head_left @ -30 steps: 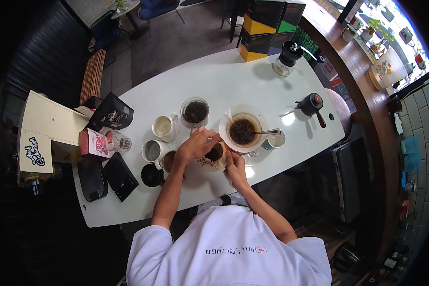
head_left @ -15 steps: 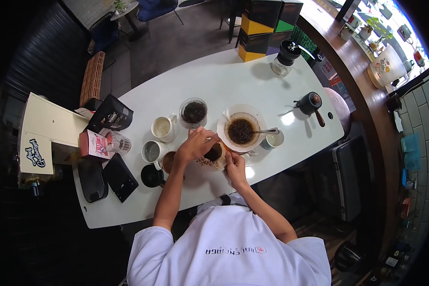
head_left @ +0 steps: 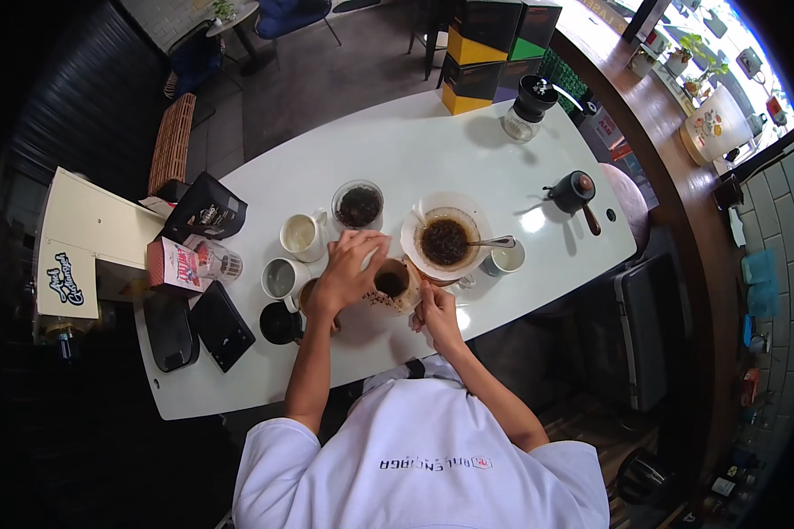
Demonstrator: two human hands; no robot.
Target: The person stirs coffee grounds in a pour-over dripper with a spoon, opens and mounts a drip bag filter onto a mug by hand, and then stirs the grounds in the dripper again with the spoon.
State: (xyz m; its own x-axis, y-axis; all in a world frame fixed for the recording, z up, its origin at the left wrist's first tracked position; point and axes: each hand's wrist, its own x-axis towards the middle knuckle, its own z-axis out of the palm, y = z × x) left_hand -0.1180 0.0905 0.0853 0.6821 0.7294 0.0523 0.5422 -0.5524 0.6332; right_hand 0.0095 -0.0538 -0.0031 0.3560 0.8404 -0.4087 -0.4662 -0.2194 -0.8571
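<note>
My left hand (head_left: 351,269) is held over the table with its fingers apart, just left of a tan, speckled coffee filter (head_left: 399,298) with a dark inside. My right hand (head_left: 438,314) has its fingers pinched at the filter's right edge. Beyond it is a glass dripper (head_left: 412,247) holding wet dark coffee grounds (head_left: 446,242), with a metal spoon (head_left: 496,242) resting in it. A glass bowl of dark grounds (head_left: 359,207) stands farther left. What lies directly beneath the filter is hidden.
Mugs stand to the left, including a white mug (head_left: 303,236) and a black cup (head_left: 280,323). Another cup (head_left: 506,257) is right of the dripper. A black kettle (head_left: 576,192), a hand grinder (head_left: 529,110) and stacked boxes (head_left: 485,48) stand farther off. Left lies a black scale (head_left: 223,326).
My left hand has come away from the filter's rim, moving slightly left with its fingers spreading. The filter's opening is more exposed. My right hand stays at its edge.
</note>
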